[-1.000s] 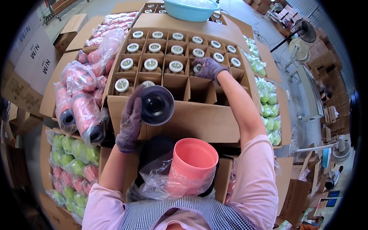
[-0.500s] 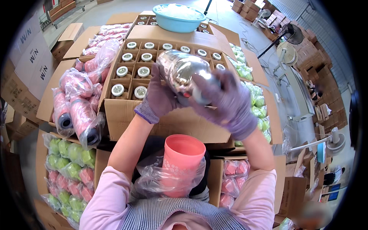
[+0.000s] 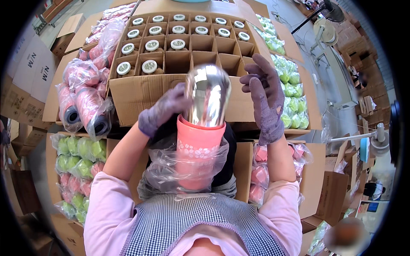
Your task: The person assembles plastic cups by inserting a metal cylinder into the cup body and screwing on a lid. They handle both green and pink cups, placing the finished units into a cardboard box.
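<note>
A mirrored silver glass flask liner [image 3: 208, 96] stands upright, its lower end inside the mouth of a pink cylindrical casing [image 3: 199, 143]. Crumpled clear plastic [image 3: 162, 173] wraps the casing's lower part, which is between my legs. My left hand [image 3: 166, 107], in a purple-grey glove, is at the liner's left side just above the casing's rim. Its fingers are blurred, and whether they grip the liner cannot be told. To the right, my gloved right hand [image 3: 265, 96] is raised with fingers apart, holding nothing, away from the liner.
Ahead, a divided carton [image 3: 149, 96] holds several white-topped liners in its cells; some near-right cells are vacant. Bagged pink flasks [image 3: 87, 109] lie in a box at left. Bagged green pieces [image 3: 292, 91] fill a box at right. More bagged pieces [image 3: 79, 164] are at lower left.
The silver liner has come down from above the carton into the pink casing. My right hand has let go and opened off to the right. My view has shifted, and the blue basin is mostly out of frame.
</note>
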The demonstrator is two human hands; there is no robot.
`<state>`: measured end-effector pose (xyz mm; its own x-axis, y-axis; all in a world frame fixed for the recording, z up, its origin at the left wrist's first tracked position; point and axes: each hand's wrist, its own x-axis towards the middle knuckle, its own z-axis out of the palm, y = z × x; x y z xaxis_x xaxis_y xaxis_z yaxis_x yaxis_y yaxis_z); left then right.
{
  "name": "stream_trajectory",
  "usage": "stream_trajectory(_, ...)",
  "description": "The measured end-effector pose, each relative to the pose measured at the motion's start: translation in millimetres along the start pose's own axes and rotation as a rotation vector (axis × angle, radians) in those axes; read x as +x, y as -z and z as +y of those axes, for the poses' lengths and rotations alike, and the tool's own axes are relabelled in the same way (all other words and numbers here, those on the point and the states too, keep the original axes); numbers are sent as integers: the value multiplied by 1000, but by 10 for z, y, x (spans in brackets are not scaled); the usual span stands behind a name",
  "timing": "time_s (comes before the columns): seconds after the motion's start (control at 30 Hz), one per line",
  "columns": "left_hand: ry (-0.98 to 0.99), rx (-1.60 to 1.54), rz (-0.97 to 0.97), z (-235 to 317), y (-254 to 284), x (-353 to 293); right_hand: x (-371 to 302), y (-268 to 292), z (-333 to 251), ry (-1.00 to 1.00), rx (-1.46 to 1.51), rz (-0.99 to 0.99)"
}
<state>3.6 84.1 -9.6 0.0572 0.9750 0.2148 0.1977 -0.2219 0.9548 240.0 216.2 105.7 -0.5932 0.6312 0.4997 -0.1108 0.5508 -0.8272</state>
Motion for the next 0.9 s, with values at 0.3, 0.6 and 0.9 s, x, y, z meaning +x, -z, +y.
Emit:
stream_trajectory(0.3,-123,-71,825,544,-48,-227,213,-143,88,-44,-54,-803)
stream_trajectory(0.6,34,-1062,473,253,159,-426,167,-402,237,48,110,-1084)
stream_trajectory(0.9,-95,-60,468,761,-212,-100,-201,-106,105,6,-1,-400)
